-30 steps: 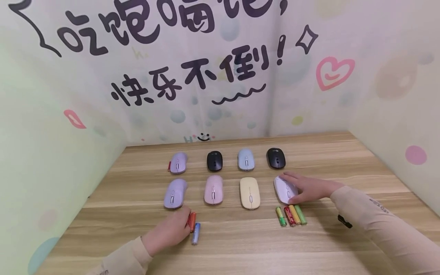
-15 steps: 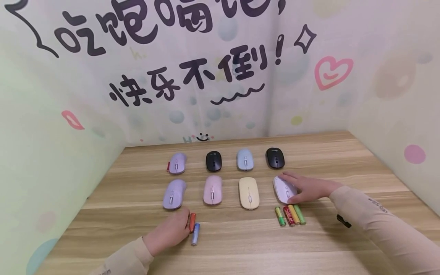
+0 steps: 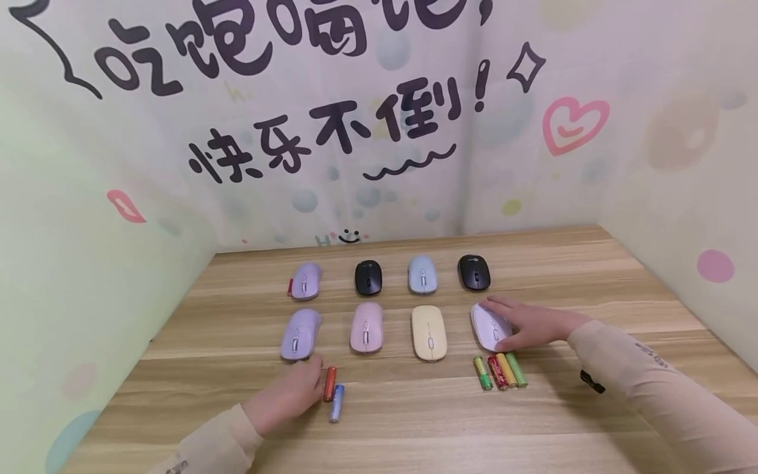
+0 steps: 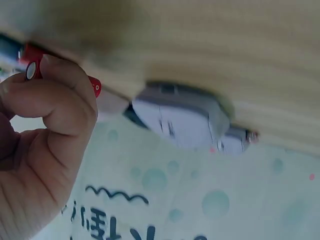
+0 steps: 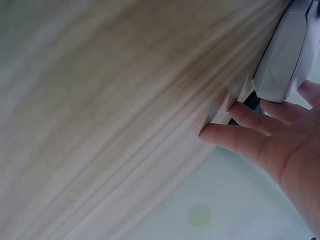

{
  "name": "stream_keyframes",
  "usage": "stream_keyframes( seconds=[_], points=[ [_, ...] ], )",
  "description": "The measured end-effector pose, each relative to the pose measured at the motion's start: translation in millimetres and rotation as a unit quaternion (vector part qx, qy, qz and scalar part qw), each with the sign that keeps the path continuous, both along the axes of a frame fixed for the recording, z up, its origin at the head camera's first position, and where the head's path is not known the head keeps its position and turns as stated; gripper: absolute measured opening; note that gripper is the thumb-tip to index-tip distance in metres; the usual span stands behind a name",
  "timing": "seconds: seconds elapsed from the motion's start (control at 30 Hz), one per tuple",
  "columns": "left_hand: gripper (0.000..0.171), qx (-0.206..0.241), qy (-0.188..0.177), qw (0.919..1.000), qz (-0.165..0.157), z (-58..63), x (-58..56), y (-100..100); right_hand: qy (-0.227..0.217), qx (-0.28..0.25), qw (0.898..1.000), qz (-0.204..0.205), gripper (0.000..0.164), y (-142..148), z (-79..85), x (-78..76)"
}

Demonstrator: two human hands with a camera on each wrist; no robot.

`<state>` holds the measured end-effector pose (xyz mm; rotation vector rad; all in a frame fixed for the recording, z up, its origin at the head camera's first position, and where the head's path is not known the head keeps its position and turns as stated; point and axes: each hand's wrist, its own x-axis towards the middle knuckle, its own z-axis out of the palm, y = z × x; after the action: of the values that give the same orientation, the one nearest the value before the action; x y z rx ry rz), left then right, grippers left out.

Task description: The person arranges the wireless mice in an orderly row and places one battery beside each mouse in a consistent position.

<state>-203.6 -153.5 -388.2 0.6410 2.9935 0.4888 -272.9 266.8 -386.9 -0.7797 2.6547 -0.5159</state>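
My left hand (image 3: 289,393) pinches a red battery (image 4: 95,86) between thumb and forefinger; the head view hides it behind the fingers. Just right of that hand, another red battery (image 3: 329,384) and a blue battery (image 3: 336,403) lie on the table. A purple mouse (image 3: 301,334) sits right beyond the left fingertips. At the right end of the front row, my right hand (image 3: 529,324) holds a lilac mouse (image 3: 489,327), thumb and forefinger at opposite sides. In the right wrist view, its other fingertips (image 5: 206,132) rest on the table beside the mouse (image 5: 282,55).
Several batteries (image 3: 500,372) lie in front of the lilac mouse. A pink mouse (image 3: 366,328) and a cream mouse (image 3: 429,333) share its row. Behind stand a purple mouse (image 3: 306,282) with a red tab, two black mice (image 3: 368,278) and a blue mouse (image 3: 422,275).
My left hand has drawn slightly left, uncovering more of the red battery on the table. My right hand stays at the lilac mouse.
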Motion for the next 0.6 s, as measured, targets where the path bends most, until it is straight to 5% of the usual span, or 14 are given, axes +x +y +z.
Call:
stream_keyframes(
  seconds=[0.2,0.33,0.47,0.6],
  points=[
    [0.015,0.009,0.037,0.9987,0.034,33.6,-25.2,-17.5,0.003,-0.001,1.000,0.006,0.090,-0.6,1.3,-0.6],
    [0.029,0.008,-0.009,0.9967,0.080,48.2,-61.1,-40.1,0.008,0.000,1.000,0.005,0.089,-0.6,2.2,-0.6],
    [0.032,-0.002,-0.057,0.9929,0.104,41.3,-94.1,-66.1,0.013,-0.001,1.000,0.008,0.089,0.1,1.7,-0.9],
    [0.029,-0.016,-0.105,0.9901,0.092,22.0,-109.6,-85.0,0.009,0.001,1.000,0.008,0.090,-0.1,-0.2,-2.3]
  ],
)
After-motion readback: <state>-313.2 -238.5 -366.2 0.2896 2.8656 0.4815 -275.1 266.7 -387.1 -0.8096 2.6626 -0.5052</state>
